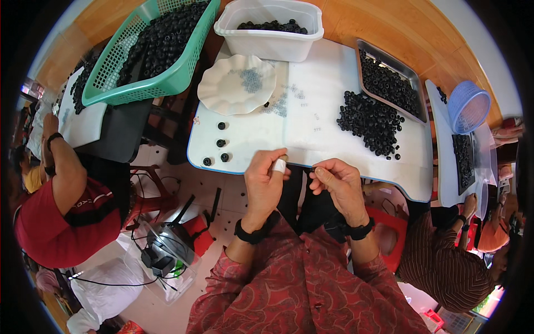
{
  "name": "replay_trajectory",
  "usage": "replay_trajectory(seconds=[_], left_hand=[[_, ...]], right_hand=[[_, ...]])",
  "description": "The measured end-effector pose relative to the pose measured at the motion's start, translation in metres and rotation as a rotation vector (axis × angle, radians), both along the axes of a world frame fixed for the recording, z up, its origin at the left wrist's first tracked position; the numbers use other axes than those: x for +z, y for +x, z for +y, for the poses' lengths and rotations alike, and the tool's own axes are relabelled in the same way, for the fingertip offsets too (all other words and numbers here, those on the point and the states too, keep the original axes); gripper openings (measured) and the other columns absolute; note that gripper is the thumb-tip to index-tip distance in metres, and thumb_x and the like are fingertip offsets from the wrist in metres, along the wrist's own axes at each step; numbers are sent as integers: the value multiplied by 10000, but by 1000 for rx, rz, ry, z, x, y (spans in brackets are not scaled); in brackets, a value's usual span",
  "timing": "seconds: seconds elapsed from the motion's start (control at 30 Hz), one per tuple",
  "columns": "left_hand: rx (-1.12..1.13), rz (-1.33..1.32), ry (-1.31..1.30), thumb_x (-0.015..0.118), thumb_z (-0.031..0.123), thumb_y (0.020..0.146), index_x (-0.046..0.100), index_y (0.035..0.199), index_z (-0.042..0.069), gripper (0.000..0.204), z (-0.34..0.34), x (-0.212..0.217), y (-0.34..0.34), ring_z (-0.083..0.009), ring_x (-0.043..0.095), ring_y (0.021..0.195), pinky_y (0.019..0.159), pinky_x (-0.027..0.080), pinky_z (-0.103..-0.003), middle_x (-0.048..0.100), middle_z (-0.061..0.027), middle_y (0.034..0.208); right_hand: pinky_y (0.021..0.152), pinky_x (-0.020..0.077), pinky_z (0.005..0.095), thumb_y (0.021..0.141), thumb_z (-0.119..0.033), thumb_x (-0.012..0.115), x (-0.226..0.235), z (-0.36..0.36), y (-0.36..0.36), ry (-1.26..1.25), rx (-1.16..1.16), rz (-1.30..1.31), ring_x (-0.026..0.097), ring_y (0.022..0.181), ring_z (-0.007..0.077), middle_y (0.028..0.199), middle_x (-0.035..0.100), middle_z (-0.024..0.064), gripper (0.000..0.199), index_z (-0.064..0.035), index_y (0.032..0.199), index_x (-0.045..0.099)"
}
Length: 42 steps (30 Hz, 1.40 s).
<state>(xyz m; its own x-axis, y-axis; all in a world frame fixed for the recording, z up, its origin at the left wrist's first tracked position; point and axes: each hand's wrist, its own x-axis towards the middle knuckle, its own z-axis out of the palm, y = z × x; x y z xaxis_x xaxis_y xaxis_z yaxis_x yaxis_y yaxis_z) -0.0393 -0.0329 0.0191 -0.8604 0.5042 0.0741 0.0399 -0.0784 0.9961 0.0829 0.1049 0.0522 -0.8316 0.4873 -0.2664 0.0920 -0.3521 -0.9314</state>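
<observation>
My left hand (265, 179) is at the near edge of the white table (328, 83), fingers curled, with a white tape wrap on one fingertip; what it pinches is too small to tell. My right hand (338, 182) is close beside it, fingers pinched around a small dark ring that barely shows. A loose pile of black rings (371, 121) lies on the table ahead of my right hand. A few single black rings (221, 143) sit ahead of my left hand. A white scalloped plate (236, 84) holds tiny grey parts.
A metal tray (389, 80) of black rings, a white tub (271, 26) and a green basket (150, 53) of rings stand at the back. A person in red sits left, a person in stripes right. A blue basket (468, 106) is far right.
</observation>
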Motion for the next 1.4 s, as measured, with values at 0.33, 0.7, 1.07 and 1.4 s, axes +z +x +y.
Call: replay_trajectory(seconds=[0.33,0.7,1.07,1.4], left_hand=[[337,735,-478,596,-97,771,677,1070,-16,320,-9,-1,-33,-331,622,866,731,523,-401,583,-151,993],[341,371,-271,569,-61,904,683,1104,0,238,-31,-1,-11,-125,593,779,636,501,-244,598,-68,943],[-85,-303,-7,534,-32,955,647,1143,-5,221,-24,-13,22,-94,652,814,682,558,-224,627,-46,1029],[-211,-395,68,495,-69,948,609,1263,-11,340,-9,-17,20,-127,669,820,681,567,-231,600,-91,1101]], right_hand=[[623,559,238,932,-75,671,-12,3,4,91,-43,-17,674,719,139,881,687,108,161,56,1024,655],[637,545,223,940,-59,650,-14,-2,1,251,-73,-62,665,719,114,836,682,72,129,41,1021,654],[609,516,214,919,-50,672,-20,4,-1,435,-122,-140,639,698,80,824,680,42,116,21,1010,661],[606,505,207,901,-28,675,-24,15,2,449,-176,-148,637,698,79,863,682,39,146,14,1040,658]])
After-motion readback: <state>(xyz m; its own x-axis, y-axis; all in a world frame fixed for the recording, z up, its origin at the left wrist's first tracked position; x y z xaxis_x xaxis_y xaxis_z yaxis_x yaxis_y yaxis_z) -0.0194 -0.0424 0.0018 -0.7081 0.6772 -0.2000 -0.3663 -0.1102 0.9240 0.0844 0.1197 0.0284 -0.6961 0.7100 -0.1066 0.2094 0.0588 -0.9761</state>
